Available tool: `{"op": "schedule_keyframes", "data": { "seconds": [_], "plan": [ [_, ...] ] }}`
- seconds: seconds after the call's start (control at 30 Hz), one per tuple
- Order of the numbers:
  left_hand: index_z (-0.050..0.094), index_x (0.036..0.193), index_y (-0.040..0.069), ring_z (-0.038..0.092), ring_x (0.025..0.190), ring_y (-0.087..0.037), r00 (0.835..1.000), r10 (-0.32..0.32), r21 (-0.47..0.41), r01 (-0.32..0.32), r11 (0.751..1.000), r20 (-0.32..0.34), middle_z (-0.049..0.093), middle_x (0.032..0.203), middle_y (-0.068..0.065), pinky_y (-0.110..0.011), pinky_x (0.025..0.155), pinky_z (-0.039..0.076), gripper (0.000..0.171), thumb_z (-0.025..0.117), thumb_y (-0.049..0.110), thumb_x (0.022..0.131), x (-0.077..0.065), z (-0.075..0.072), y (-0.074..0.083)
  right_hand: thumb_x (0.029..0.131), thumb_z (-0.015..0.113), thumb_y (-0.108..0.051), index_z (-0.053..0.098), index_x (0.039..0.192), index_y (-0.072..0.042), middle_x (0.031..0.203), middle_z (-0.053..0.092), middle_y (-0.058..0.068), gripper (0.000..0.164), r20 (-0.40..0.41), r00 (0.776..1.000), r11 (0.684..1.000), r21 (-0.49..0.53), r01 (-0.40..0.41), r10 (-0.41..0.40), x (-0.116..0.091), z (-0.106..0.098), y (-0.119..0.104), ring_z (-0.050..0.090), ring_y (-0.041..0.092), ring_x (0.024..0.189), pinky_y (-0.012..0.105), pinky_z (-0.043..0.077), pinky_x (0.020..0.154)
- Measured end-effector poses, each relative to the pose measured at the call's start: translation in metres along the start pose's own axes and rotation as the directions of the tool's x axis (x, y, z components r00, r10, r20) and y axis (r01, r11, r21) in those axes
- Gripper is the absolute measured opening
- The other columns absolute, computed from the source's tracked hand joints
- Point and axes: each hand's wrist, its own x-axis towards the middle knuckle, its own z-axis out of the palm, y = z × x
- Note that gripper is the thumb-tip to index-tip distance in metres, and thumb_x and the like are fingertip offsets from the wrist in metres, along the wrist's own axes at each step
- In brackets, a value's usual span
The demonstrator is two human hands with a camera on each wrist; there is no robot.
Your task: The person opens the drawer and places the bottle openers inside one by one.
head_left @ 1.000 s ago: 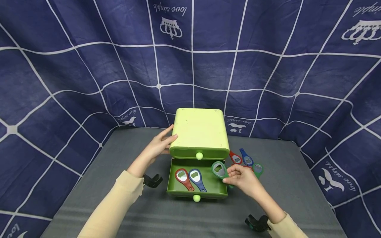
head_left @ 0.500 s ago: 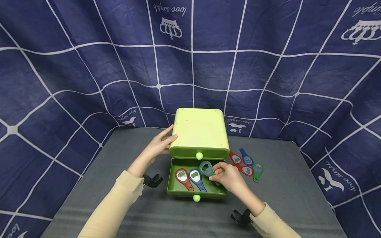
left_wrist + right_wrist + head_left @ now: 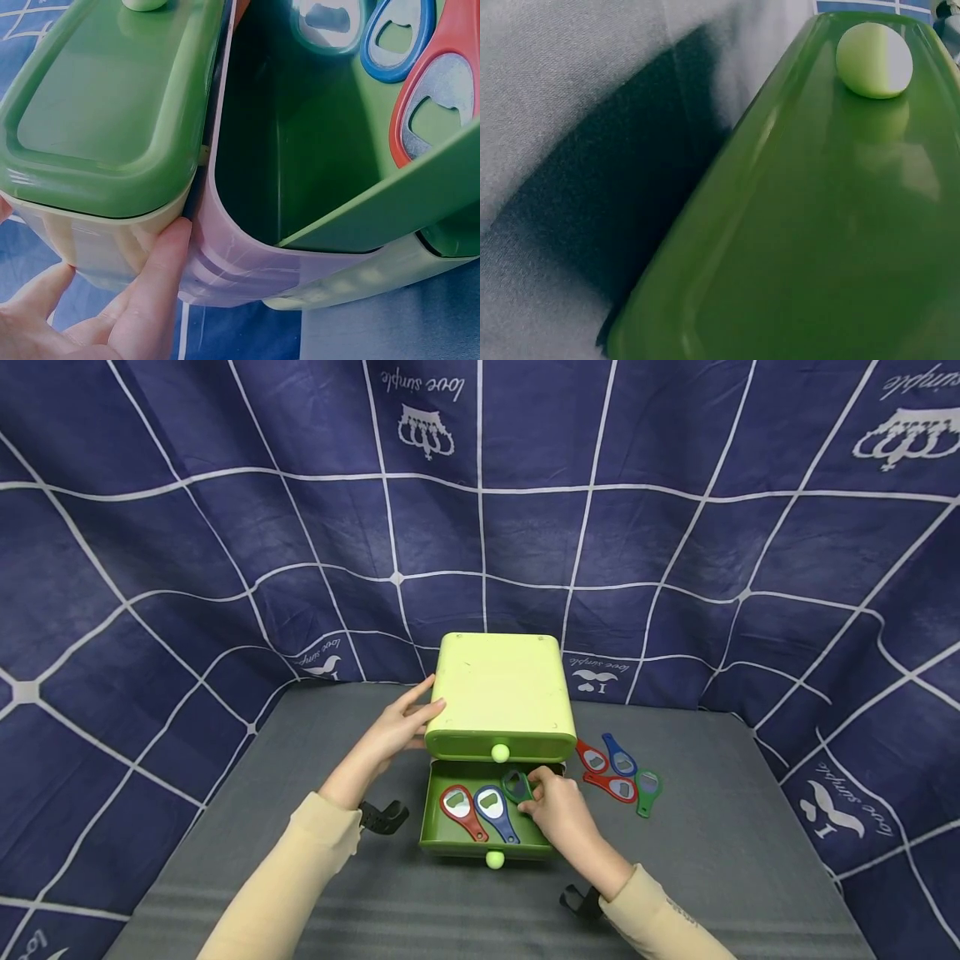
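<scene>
My right hand (image 3: 562, 810) pinches a green bottle opener (image 3: 516, 787) by its handle end, low inside the pulled-out lower drawer (image 3: 450, 845). A blue bottle opener (image 3: 497, 814) and a red bottle opener (image 3: 460, 808) lie to its left in that drawer. My left hand (image 3: 393, 727) rests against the left side of the pale yellow-green drawer cabinet (image 3: 502, 685). Straight fingers (image 3: 154, 292) touch its side wall in the left wrist view. A green drawer front (image 3: 817, 225) fills much of the right wrist view, where no hand shows.
Right of the cabinet, several bottle openers lie on the grey table (image 3: 720, 827): two red, a blue one (image 3: 620, 756) and a green one (image 3: 648, 792). The upper drawer (image 3: 450, 745) is closed. A blue checked curtain (image 3: 525, 543) hangs behind and at the sides.
My right hand has moved left and down with the green bottle opener, from the drawer's right edge to beside the blue one. The left hand has stayed in place.
</scene>
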Motion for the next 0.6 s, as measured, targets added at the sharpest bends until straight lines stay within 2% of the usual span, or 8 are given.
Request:
{"op": "schedule_keyframes", "data": {
  "seconds": [0.2, 0.33, 0.47, 0.57, 0.6],
  "plan": [
    [0.018, 0.158, 0.037, 0.065, 0.115, -0.032, 1.000, 0.002, -0.005, -0.002, 1.000, 0.003, 0.049, 0.144, -0.021, -0.042, 0.092, 0.056, 0.073, 0.058, 0.049, 0.097, -0.0002, -0.0006, -0.0007, 0.081, 0.080, -0.006, 0.063, 0.114, 0.004, 0.065, 0.052, 0.000, 0.038, 0.035, 0.999, 0.999, -0.050, 0.022, -0.020, -0.0013, 0.0043, -0.0023, 0.047, 0.011, 0.056, 0.024, 0.038, 0.050],
    [0.019, 0.157, 0.039, 0.065, 0.116, -0.033, 1.000, -0.001, -0.007, 0.001, 1.000, 0.002, 0.049, 0.145, -0.021, -0.042, 0.092, 0.056, 0.072, 0.058, 0.049, 0.097, -0.0010, -0.0006, 0.0000, 0.082, 0.079, -0.008, 0.064, 0.113, 0.006, 0.063, 0.053, 0.002, 0.038, 0.056, 0.998, 0.995, -0.092, 0.025, -0.020, -0.0010, 0.0051, -0.0038, 0.049, 0.012, 0.055, 0.025, 0.039, 0.048],
    [0.019, 0.157, 0.039, 0.065, 0.115, -0.032, 1.000, 0.002, -0.010, -0.002, 1.000, 0.002, 0.049, 0.144, -0.021, -0.041, 0.091, 0.056, 0.072, 0.058, 0.048, 0.097, -0.0008, -0.0003, 0.0000, 0.081, 0.081, -0.010, 0.064, 0.114, 0.007, 0.081, 0.067, 0.012, 0.041, 0.052, 0.999, 0.989, -0.149, 0.021, -0.014, -0.0006, 0.0060, -0.0057, 0.063, 0.020, 0.067, 0.029, 0.047, 0.054],
    [0.019, 0.157, 0.038, 0.066, 0.114, -0.032, 1.000, 0.005, -0.010, -0.004, 1.000, 0.002, 0.050, 0.144, -0.021, -0.041, 0.091, 0.057, 0.071, 0.058, 0.048, 0.098, -0.0003, 0.0001, -0.0004, 0.080, 0.082, -0.011, 0.064, 0.115, 0.008, 0.099, 0.070, 0.019, 0.044, 0.033, 0.999, 0.983, -0.185, 0.022, -0.016, -0.0008, 0.0071, -0.0066, 0.069, 0.030, 0.083, 0.035, 0.055, 0.063],
    [0.019, 0.157, 0.038, 0.066, 0.114, -0.032, 1.000, 0.004, -0.010, -0.004, 1.000, 0.002, 0.050, 0.144, -0.021, -0.041, 0.091, 0.057, 0.071, 0.058, 0.048, 0.098, -0.0002, 0.0002, -0.0005, 0.080, 0.082, -0.011, 0.064, 0.114, 0.008, 0.099, 0.069, 0.020, 0.044, 0.025, 1.000, 0.982, -0.188, 0.023, -0.018, -0.0013, 0.0073, -0.0067, 0.069, 0.032, 0.086, 0.037, 0.056, 0.065]
  ]
}}
